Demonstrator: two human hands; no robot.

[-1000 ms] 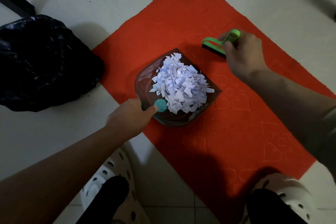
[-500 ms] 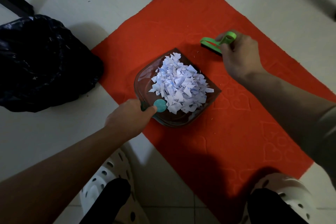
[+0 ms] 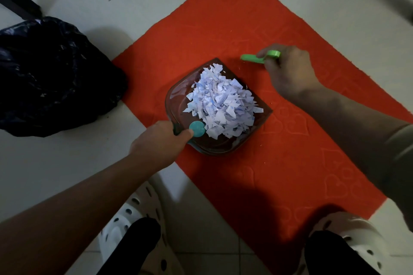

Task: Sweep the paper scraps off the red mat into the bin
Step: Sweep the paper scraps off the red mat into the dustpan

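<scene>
A red mat [image 3: 257, 29] lies diagonally on the pale tiled floor. On it rests a clear dustpan [image 3: 178, 96] heaped with white paper scraps [image 3: 221, 105]. My left hand [image 3: 161, 140] grips the dustpan's teal handle [image 3: 196, 128] at the mat's left edge. My right hand [image 3: 288, 71] holds a small green brush [image 3: 252, 57] just beyond the dustpan's far right corner, low over the mat. A few tiny crumbs dot the mat near the brush. The bin, lined with a black bag [image 3: 49, 78], stands on the floor to the left.
My two white clogs [image 3: 134, 212] [image 3: 353, 234] stand at the bottom, the right one on the mat's near edge. A dark bar [image 3: 15, 2] crosses the far left corner behind the bin. Pale floor tiles [image 3: 55, 163] surround the mat.
My right hand has drawn the green brush slightly left and tilted it flatter toward the mat. The dustpan and my left hand have stayed in place.
</scene>
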